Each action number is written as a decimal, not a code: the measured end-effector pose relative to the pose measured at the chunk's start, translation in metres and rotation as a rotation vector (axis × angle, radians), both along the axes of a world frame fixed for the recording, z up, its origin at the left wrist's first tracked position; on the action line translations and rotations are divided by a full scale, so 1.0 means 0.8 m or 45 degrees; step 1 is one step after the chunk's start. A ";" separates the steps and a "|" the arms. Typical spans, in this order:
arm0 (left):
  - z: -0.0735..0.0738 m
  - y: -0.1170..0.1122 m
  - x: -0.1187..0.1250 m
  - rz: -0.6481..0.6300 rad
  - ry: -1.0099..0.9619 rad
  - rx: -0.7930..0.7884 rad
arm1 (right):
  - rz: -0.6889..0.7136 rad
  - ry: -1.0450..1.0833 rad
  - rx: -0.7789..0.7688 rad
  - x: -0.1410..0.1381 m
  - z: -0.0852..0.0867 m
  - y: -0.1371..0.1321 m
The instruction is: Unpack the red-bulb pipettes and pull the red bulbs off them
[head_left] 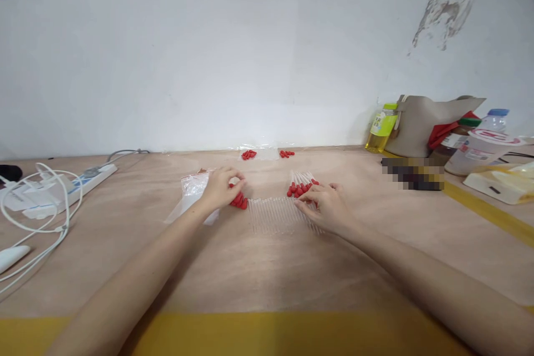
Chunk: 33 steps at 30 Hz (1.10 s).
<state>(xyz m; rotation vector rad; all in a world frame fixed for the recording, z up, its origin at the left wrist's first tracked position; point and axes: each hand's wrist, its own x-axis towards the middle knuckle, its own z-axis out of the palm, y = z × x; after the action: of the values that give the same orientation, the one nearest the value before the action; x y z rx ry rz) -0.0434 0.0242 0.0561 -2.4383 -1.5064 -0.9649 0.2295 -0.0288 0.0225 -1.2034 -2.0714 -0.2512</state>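
Many thin clear tubes (273, 217) lie side by side in a row on the wooden table. At the row's left end is a pile of red rubber bulbs (240, 201), with my left hand (223, 187) curled right over it. Its thumb and fingers are closed together, and what they hold is hidden. My right hand (323, 204) is over the row's right end, fingertips pinched close to the tubes; I cannot make out what is between them. Just beyond it lie several droppers (301, 185), clear tubes with red bulbs on their near ends.
Beside my left hand lies a clear plastic bag (189, 192). More red bulbs (249, 154) rest on plastic by the wall. A power strip (89, 183) with white cables is at left. A yellow-green bottle (381, 128), a grey bag (417, 122) and a plastic cup (479, 153) stand at right.
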 end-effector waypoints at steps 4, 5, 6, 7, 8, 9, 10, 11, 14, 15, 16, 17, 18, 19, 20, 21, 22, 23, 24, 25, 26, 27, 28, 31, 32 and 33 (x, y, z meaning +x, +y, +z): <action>0.003 -0.001 0.066 -0.114 0.190 -0.134 | 0.014 -0.069 -0.034 0.016 -0.005 -0.003; 0.002 0.002 0.083 -0.130 0.219 -0.179 | 0.004 -0.059 -0.020 0.017 -0.008 -0.004; 0.000 0.005 0.097 -0.148 0.235 -0.221 | -0.007 -0.043 -0.006 0.018 -0.012 -0.006; -0.002 0.009 0.110 -0.166 0.244 -0.247 | -0.015 -0.025 0.009 0.018 -0.016 -0.007; -0.006 0.013 0.121 -0.182 0.248 -0.269 | -0.015 -0.010 0.022 0.018 -0.019 -0.008; -0.010 0.018 0.130 -0.193 0.247 -0.286 | -0.009 0.000 0.034 0.019 -0.021 -0.009; -0.015 0.022 0.137 -0.198 0.242 -0.299 | 0.003 0.006 0.045 0.019 -0.022 -0.010; -0.019 0.026 0.142 -0.196 0.234 -0.313 | 0.014 0.011 0.053 0.019 -0.023 -0.010; -0.032 0.031 0.151 -0.161 0.190 -0.332 | 0.029 0.021 0.065 0.019 -0.024 -0.009; -0.035 0.032 0.153 -0.141 0.171 -0.329 | 0.034 0.024 0.065 0.019 -0.024 -0.009; -0.037 0.031 0.155 -0.120 0.152 -0.325 | 0.040 0.026 0.063 0.018 -0.025 -0.008; -0.039 0.030 0.156 -0.095 0.132 -0.319 | 0.046 0.027 0.060 0.018 -0.025 -0.007; -0.041 0.029 0.158 -0.064 0.110 -0.313 | 0.051 0.025 0.058 0.017 -0.026 -0.007; -0.041 0.029 0.161 -0.030 0.088 -0.308 | 0.053 0.020 0.054 0.017 -0.026 -0.006; -0.042 0.028 0.163 0.008 0.063 -0.304 | 0.055 0.016 0.051 0.016 -0.027 -0.006; -0.042 0.028 0.165 0.047 0.035 -0.300 | 0.056 0.012 0.051 0.016 -0.027 -0.006; -0.042 0.028 0.167 0.086 0.006 -0.296 | 0.057 0.010 0.051 0.015 -0.028 -0.006; -0.041 0.028 0.168 0.122 -0.025 -0.291 | 0.058 0.008 0.053 0.015 -0.029 -0.006; -0.039 0.027 0.168 0.152 -0.056 -0.287 | 0.057 0.008 0.056 0.015 -0.029 -0.006; -0.037 0.026 0.166 0.174 -0.087 -0.280 | 0.054 0.010 0.059 0.015 -0.030 -0.007; -0.035 0.024 0.162 0.187 -0.115 -0.272 | 0.049 0.018 0.062 0.015 -0.030 -0.007; -0.032 0.021 0.156 0.195 -0.136 -0.264 | 0.041 0.031 0.069 0.015 -0.030 -0.007; -0.028 0.016 0.147 0.192 -0.159 -0.255 | 0.030 0.049 0.080 0.015 -0.030 -0.008; -0.023 -0.009 0.110 0.092 -0.272 -0.197 | -0.031 0.068 0.160 0.014 -0.028 -0.010; -0.024 -0.020 0.096 0.020 -0.322 -0.161 | -0.050 0.043 0.195 0.013 -0.027 -0.011; -0.026 -0.032 0.083 -0.050 -0.338 -0.121 | -0.060 -0.001 0.226 0.012 -0.026 -0.012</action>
<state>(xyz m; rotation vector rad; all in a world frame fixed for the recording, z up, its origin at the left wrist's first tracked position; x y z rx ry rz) 0.0228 -0.0012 0.0351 -2.4936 -1.6229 -1.2977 0.2390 -0.0382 0.0015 -1.1451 -1.9771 -0.4480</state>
